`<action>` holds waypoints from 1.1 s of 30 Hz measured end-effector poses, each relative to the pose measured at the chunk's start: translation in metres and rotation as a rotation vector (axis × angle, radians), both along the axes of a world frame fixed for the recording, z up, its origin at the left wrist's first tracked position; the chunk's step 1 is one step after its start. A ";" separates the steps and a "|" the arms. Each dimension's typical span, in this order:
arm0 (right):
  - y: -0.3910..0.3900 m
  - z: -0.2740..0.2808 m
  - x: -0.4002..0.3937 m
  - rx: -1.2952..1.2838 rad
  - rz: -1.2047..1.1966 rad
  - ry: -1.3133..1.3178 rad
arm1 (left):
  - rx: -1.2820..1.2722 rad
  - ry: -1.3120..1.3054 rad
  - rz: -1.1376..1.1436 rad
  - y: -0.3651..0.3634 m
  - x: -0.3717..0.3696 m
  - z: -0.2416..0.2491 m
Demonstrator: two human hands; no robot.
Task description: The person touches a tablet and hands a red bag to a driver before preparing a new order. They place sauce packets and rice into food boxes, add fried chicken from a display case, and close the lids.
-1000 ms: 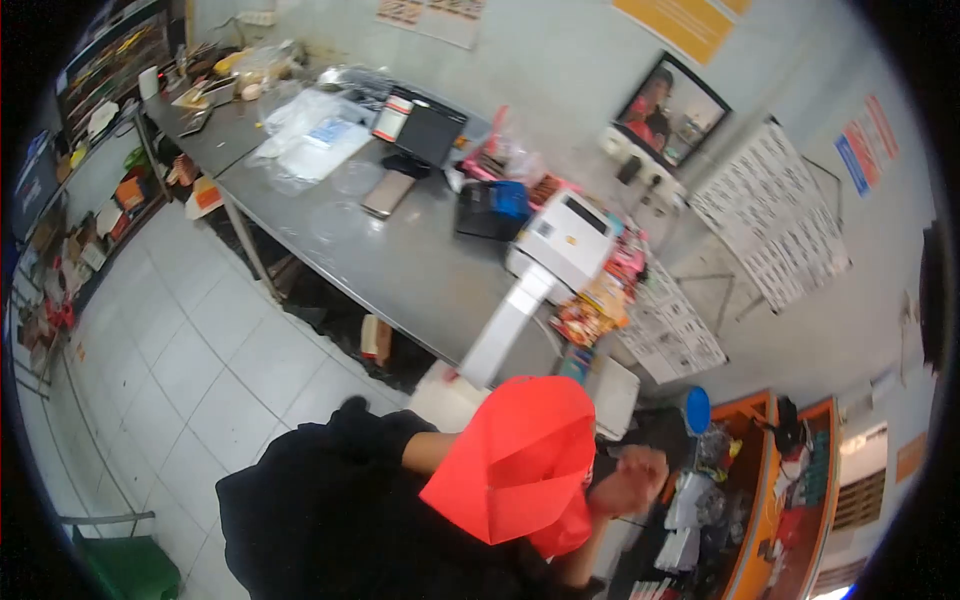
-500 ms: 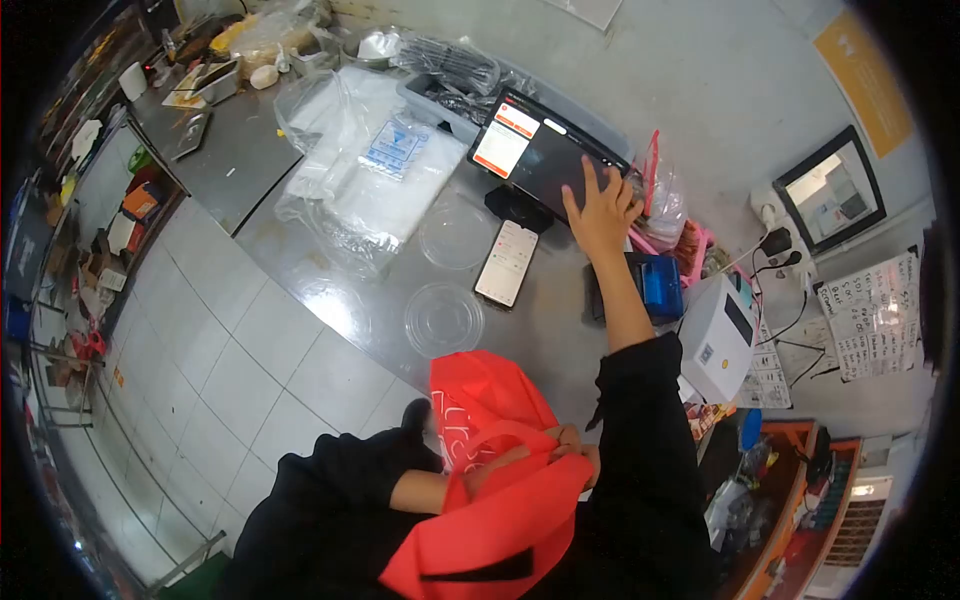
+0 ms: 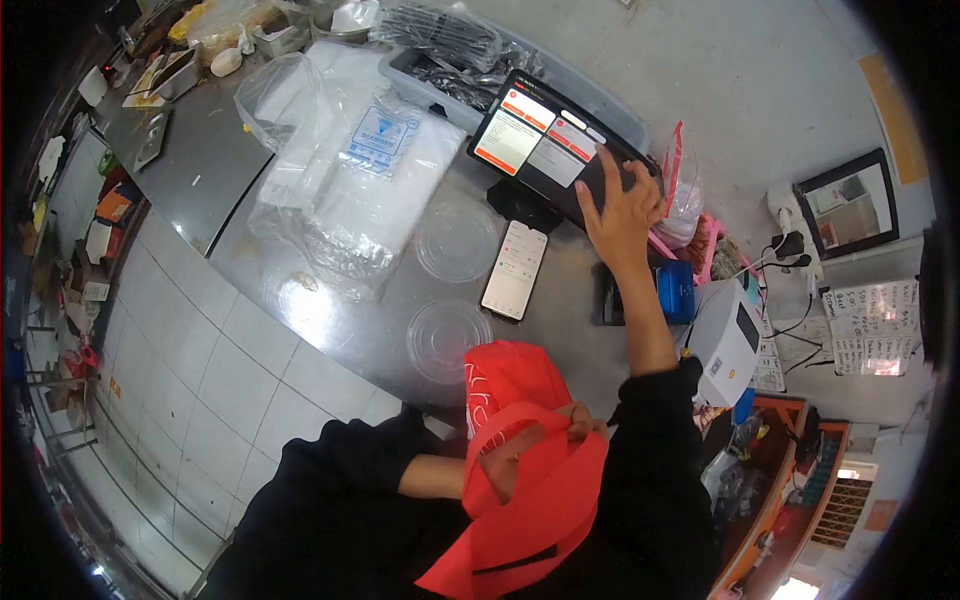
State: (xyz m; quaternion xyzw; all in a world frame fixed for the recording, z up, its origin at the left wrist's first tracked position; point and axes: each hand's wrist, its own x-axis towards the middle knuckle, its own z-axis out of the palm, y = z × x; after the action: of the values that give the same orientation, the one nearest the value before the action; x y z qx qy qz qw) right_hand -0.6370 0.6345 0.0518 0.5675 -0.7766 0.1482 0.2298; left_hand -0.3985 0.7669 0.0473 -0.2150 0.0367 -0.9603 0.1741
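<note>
In the head view my right hand (image 3: 625, 208) is at the screen of a black tablet (image 3: 545, 150), fingers apart and holding nothing. White and orange panels show on the screen. My left hand (image 3: 578, 422) is closed on a red cloth bag (image 3: 515, 370) with white lettering, close against my body. The bag's wide straps loop over my forearm and partly hide that hand. Just below the tablet's black stand lies a phone (image 3: 514, 270) with a lit screen. Two clear round plastic lids (image 3: 449, 340) rest on the metal counter beside it.
Clear plastic bags (image 3: 350, 180) lie on the counter (image 3: 385, 330), left of the phone. Behind them stands a grey bin (image 3: 410, 75) of black wrapped items. To the right are a blue box (image 3: 675, 290), a white printer-like device (image 3: 725, 345) and cables. Tiled floor (image 3: 200, 370) is at left.
A second panel with orange buttons has appeared on the tablet. My right hand has shifted slightly and its fingers point at that panel. The view has moved a little; the bag stays held.
</note>
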 end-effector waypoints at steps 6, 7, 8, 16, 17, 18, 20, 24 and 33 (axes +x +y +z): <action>0.148 0.064 0.050 0.044 0.544 -1.057 | -0.048 -0.096 -0.037 -0.007 -0.025 -0.021; 0.171 0.073 0.053 0.202 0.515 -1.171 | -0.227 -0.216 0.053 -0.011 -0.023 -0.015; 0.188 0.083 0.058 0.363 0.481 -1.285 | -0.249 -0.238 0.066 -0.012 -0.023 -0.012; 0.265 0.048 0.112 0.204 0.029 -1.293 | -0.950 -0.410 0.498 -0.021 -0.023 0.008; 0.272 0.045 0.113 0.208 0.007 -1.289 | -1.067 -0.407 0.575 -0.025 -0.022 0.011; 0.276 0.042 0.115 0.214 -0.008 -1.286 | -1.158 -0.397 0.644 -0.028 -0.020 0.013; 0.284 0.038 0.117 0.226 -0.025 -1.279 | -1.303 -0.372 0.744 -0.039 -0.020 0.016; 0.294 0.034 0.121 0.255 -0.035 -1.273 | -1.456 -0.354 0.839 -0.052 -0.019 0.019; 0.302 0.027 0.121 0.312 -0.017 -1.278 | -1.724 -0.243 0.730 -0.062 -0.032 0.009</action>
State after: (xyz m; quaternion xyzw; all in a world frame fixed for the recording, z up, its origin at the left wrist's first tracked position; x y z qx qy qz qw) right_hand -0.5160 0.9366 0.0792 0.3882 -0.7769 0.3401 -0.3606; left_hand -0.4305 0.7050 0.0567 -0.1663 -0.7742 -0.5583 0.2476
